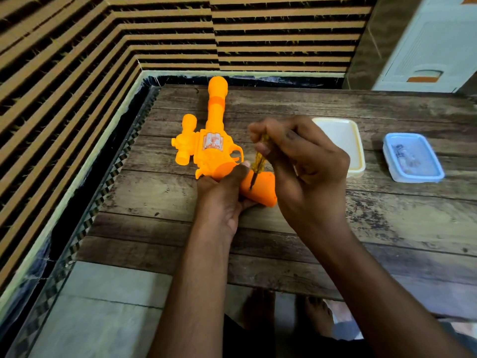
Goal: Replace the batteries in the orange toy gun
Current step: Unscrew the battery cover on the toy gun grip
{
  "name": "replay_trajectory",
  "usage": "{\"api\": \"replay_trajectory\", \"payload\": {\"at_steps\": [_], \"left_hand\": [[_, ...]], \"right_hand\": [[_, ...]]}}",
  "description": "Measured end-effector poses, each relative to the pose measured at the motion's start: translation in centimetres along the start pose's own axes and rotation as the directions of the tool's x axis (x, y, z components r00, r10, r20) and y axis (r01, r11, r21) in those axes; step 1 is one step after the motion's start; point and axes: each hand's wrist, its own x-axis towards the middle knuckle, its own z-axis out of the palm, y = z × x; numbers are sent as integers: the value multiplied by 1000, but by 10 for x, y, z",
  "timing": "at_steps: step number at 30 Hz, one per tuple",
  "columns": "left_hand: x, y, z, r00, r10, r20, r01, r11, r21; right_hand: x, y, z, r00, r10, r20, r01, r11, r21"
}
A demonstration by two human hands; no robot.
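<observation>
The orange toy gun lies on the wooden table, barrel pointing away from me, a sticker on its side. My left hand grips the gun's handle from below, thumb on top. My right hand pinches a small screwdriver with a yellow see-through handle. The screwdriver's dark tip touches the side of the handle. No batteries are visible.
A white container with a yellow rim sits just behind my right hand. A closed blue-lidded box with something inside stands farther right. Striped walls enclose the table's left and far sides. My bare feet show below the front edge.
</observation>
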Motion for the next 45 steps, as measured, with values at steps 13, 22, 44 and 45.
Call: {"api": "replay_trajectory", "payload": {"at_steps": [13, 22, 44, 45], "left_hand": [[-3, 2, 1, 1000, -15, -7, 15, 1000, -3], [-3, 2, 2, 1000, -16, -4, 16, 1000, 1], [-3, 1, 1, 1000, 21, 6, -21, 1000, 9], [-3, 1, 1, 1000, 21, 6, -21, 1000, 11]], "right_hand": [[1, -2, -5, 999, 18, 32, -19, 1000, 22], [-1, 3, -3, 1000, 0, 17, -1, 999, 33], [-6, -2, 0, 999, 18, 45, -21, 997, 70], [-6, -3, -1, 998, 21, 52, -25, 997, 74]]}}
